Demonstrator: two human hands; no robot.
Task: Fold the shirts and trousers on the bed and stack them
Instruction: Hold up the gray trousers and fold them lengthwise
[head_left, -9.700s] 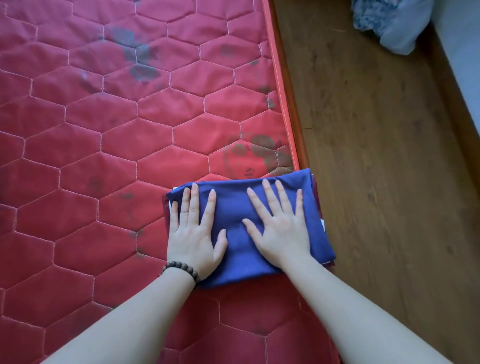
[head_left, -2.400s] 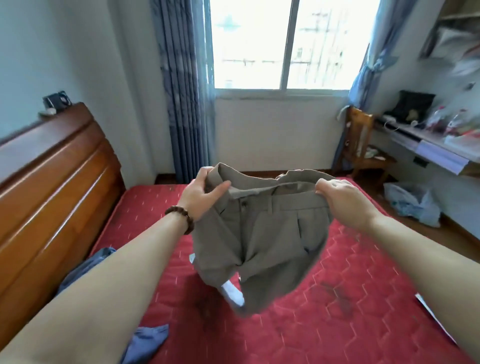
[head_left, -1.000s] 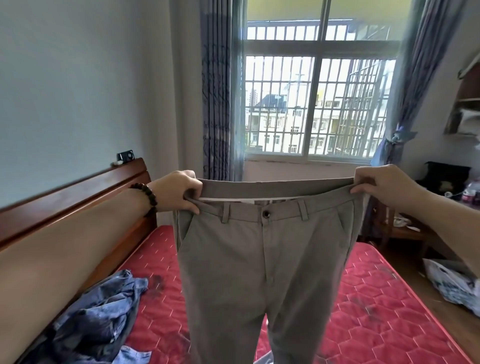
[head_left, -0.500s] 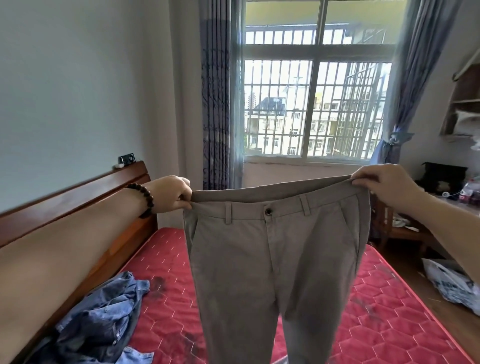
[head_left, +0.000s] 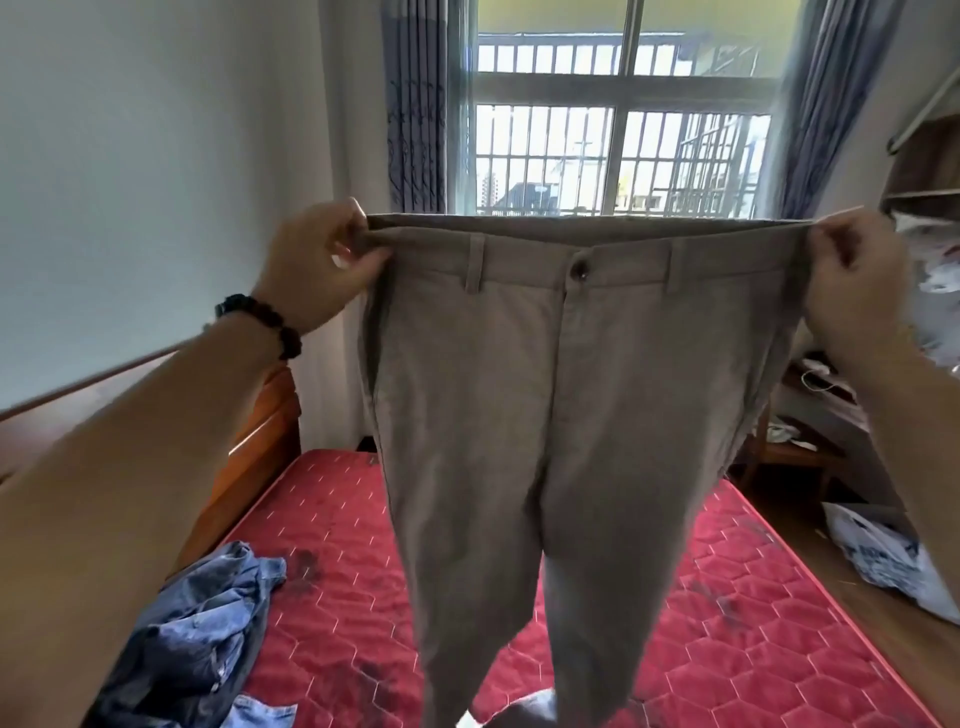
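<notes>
Red quilted mattress (head_left: 753, 670) with dark stains, wooden headboard (head_left: 249, 447) along its left side, barred window (head_left: 613, 135) with blue curtains at the far wall. Wood floor right of the bed with a white plastic bag (head_left: 883, 561) on it; cluttered desk at the right edge. Both arms raised in front. Left hand (head_left: 317, 265) pinches the left end of the waistband, fingers curled round the fabric; right hand (head_left: 852, 275) pinches the right end the same way. Khaki trousers (head_left: 561, 415) hang spread flat, front facing the camera, button done up, legs dangling over the mattress. Crumpled denim garment (head_left: 208, 639) lies at the near left by the headboard. Bare mattress open on the right, up to its edge.
</notes>
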